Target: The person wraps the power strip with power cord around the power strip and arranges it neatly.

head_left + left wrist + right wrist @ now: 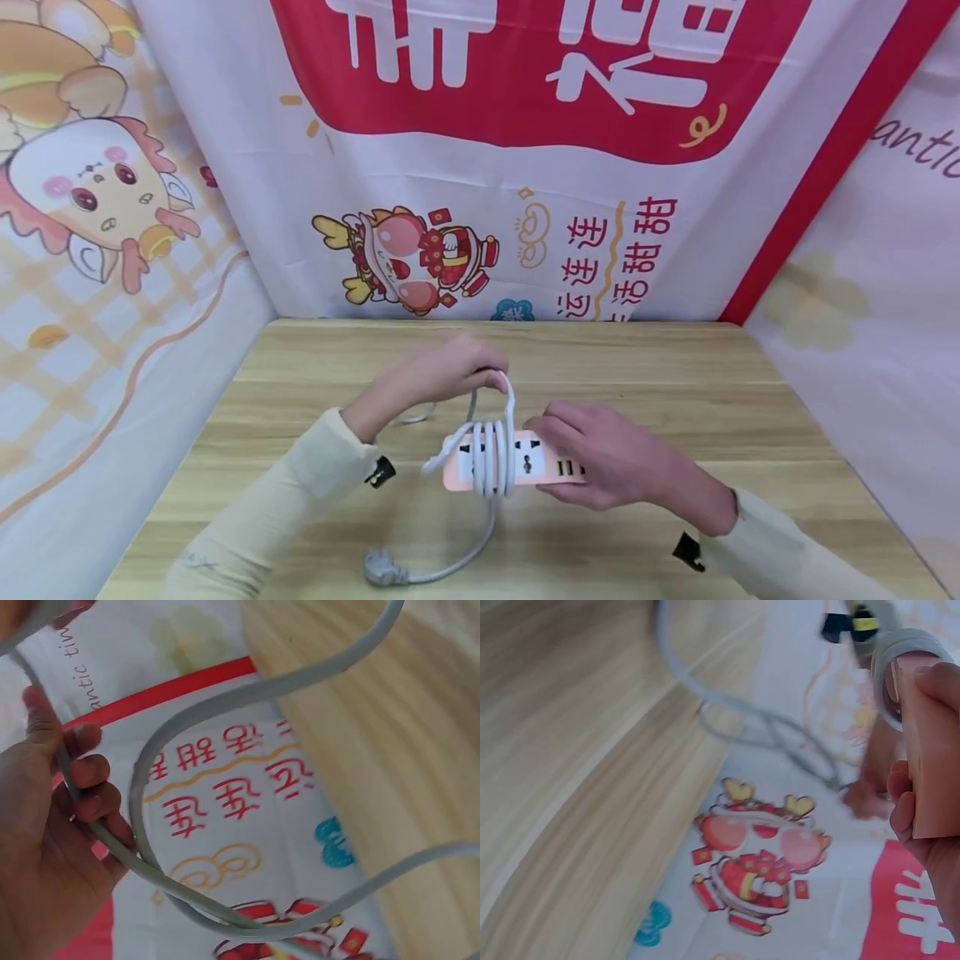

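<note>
A pink and white power strip (528, 463) with sockets and USB ports is held at its right end by my right hand (600, 454), thumb and fingers around it. Several turns of its white cord (491, 458) circle the strip's left half. Above the strip, my left hand (461, 367) grips a length of the cord; in the left wrist view the fingers (91, 771) curl around the cord (225, 697), which hangs in a loose loop. In the right wrist view the strip's plain pink side (934, 750) shows in the right hand. The plug (382, 568) hangs or lies near the front.
The wooden table (337, 358) lies under everything. Behind it hangs a printed cloth (420, 158) with red and white designs, and patterned cloths (97, 250) line the sides. Black clips (381, 472) sit near both sleeves.
</note>
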`<state>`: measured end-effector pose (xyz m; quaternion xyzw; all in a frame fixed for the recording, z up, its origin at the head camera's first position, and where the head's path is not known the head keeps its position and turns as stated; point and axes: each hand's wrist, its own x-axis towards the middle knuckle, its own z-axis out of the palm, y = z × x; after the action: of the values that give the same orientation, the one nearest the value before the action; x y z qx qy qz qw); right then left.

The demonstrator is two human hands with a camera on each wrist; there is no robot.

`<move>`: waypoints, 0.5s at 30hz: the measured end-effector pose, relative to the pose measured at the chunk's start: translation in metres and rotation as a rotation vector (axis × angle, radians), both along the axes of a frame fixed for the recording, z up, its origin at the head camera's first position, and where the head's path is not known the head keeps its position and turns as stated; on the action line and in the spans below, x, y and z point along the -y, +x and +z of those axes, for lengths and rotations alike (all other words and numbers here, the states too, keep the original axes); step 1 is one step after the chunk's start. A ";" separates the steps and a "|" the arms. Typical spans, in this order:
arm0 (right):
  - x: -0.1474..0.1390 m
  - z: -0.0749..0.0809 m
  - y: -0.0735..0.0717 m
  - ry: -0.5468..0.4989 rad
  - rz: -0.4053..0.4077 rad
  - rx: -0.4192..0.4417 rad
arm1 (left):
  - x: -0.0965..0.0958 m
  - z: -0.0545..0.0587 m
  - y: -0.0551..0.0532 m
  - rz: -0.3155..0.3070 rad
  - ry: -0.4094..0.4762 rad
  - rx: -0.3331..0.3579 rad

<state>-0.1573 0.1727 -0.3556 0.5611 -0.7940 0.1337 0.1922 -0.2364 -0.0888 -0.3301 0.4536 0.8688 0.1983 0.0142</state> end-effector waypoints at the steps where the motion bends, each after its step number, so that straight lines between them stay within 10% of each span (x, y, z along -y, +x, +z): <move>1: 0.000 0.002 0.002 -0.010 -0.002 0.001 | -0.001 -0.005 0.000 -0.010 0.026 0.018; 15: -0.019 0.049 -0.020 -0.245 -0.175 0.048 | -0.007 -0.043 0.016 0.017 0.358 0.262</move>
<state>-0.1773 0.1913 -0.3064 0.4586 -0.8219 0.2258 0.2514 -0.2208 -0.0818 -0.3728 0.4120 0.8142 0.4066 0.0447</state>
